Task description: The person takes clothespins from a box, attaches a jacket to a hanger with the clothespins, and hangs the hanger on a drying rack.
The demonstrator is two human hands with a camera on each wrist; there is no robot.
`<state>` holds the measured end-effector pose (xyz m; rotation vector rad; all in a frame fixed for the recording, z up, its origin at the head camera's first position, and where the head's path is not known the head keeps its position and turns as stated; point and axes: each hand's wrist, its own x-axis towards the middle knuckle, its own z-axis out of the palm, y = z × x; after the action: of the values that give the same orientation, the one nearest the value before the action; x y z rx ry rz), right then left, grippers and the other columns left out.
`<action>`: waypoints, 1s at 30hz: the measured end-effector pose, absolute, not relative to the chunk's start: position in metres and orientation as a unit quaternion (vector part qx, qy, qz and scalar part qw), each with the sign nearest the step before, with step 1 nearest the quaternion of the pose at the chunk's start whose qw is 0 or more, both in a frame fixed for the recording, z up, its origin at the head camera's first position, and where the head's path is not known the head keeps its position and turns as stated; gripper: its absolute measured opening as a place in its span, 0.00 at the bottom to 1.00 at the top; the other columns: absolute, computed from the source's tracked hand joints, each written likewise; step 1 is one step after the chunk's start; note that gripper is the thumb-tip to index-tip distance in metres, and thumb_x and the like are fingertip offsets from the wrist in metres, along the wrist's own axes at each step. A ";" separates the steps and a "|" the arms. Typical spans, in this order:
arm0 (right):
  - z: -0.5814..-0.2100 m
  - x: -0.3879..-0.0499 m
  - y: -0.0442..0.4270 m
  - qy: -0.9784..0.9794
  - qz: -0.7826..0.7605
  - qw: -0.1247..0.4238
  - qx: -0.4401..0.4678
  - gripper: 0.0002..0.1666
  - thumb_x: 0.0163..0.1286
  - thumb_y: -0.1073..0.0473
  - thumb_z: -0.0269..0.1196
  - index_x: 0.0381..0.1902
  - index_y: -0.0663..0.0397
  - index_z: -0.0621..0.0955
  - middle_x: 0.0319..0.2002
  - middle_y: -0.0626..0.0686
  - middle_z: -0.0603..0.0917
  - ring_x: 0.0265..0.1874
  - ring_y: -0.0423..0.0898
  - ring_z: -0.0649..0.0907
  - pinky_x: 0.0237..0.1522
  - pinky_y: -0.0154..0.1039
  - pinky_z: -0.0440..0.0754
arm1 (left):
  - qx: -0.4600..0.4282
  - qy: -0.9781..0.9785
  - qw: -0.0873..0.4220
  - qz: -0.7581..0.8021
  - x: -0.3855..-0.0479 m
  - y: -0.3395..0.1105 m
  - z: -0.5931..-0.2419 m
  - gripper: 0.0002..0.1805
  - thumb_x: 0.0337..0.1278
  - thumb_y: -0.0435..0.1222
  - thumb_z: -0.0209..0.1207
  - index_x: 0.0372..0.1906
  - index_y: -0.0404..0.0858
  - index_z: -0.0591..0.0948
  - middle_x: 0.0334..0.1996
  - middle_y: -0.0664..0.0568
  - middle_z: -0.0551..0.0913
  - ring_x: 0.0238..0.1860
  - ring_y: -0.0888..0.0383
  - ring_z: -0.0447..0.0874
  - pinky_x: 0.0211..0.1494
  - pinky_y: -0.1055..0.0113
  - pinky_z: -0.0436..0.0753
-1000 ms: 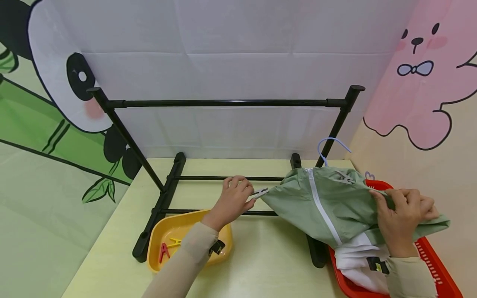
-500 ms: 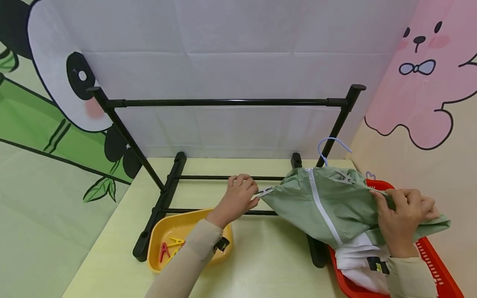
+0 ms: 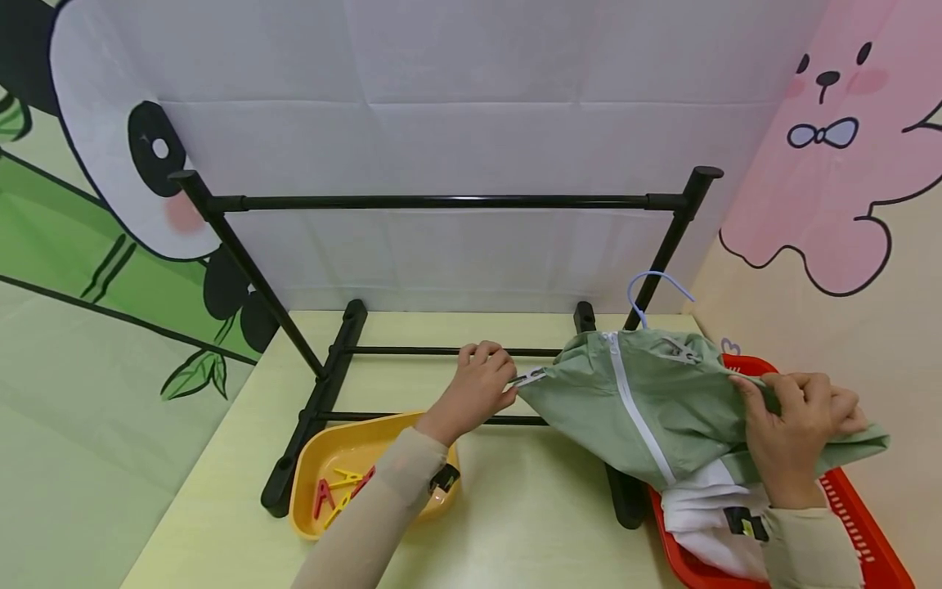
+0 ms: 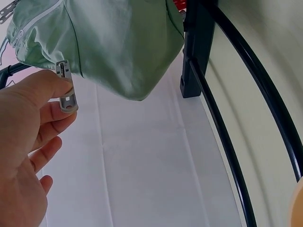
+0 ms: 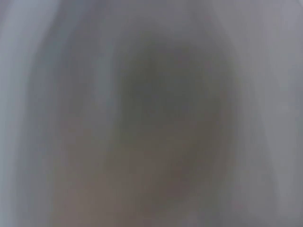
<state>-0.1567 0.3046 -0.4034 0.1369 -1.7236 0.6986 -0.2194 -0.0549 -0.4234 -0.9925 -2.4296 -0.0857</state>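
Observation:
A green garment with a white zip (image 3: 640,409) is held up on a hanger whose light blue hook (image 3: 655,278) sticks out above it. At its left corner, my left hand (image 3: 478,393) pinches a grey metal clip (image 4: 66,87) between thumb and fingers; the clip touches the garment's edge. My right hand (image 3: 798,421) grips the garment's right part, with the thumb in front. A second grey clip (image 3: 680,351) lies against the upper right of the garment. The right wrist view is too blurred to make out anything.
A black rack (image 3: 441,202) spans the table in front of the wall cloth. At left stands a yellow tray (image 3: 305,458) with red and yellow clothes pegs (image 3: 324,497). A red basket (image 3: 876,532) holding white cloth (image 3: 710,523) is at right, below the garment.
My left hand and the clip have shifted slightly to the right, closer in on the garment's left corner. My right hand keeps its place on the garment.

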 end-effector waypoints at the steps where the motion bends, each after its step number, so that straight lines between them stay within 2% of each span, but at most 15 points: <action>1: -0.403 -0.156 0.305 -0.744 0.300 0.595 0.058 0.44 0.64 0.31 0.61 0.27 0.76 0.75 0.31 0.72 0.68 0.46 0.37 0.57 0.54 0.50 0.40 | -0.366 -0.895 0.254 -0.030 -0.220 -0.055 -0.423 0.08 0.61 0.42 0.66 0.38 0.43 0.80 0.42 0.53 0.79 0.52 0.52 0.70 0.55 0.51 0.66; 12: -0.406 -0.158 0.308 -0.752 0.297 0.586 0.057 0.44 0.64 0.32 0.61 0.28 0.76 0.76 0.32 0.72 0.68 0.46 0.37 0.56 0.55 0.50 0.40 | -0.366 -0.895 0.254 -0.020 -0.222 -0.052 -0.423 0.08 0.62 0.42 0.65 0.37 0.43 0.80 0.42 0.54 0.80 0.52 0.52 0.69 0.55 0.51 0.67; 30: -0.403 -0.159 0.304 -0.725 0.313 0.605 0.103 0.44 0.64 0.32 0.62 0.23 0.75 0.74 0.28 0.70 0.66 0.44 0.38 0.57 0.53 0.48 0.41 | -0.366 -0.898 0.241 0.032 -0.225 -0.047 -0.417 0.09 0.62 0.45 0.65 0.37 0.45 0.81 0.44 0.57 0.80 0.53 0.54 0.69 0.56 0.54 0.67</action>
<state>-0.1591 0.3040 -0.4034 0.2377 -1.6775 0.7236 -0.2247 -0.0466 -0.4172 -1.0001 -2.4579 0.0871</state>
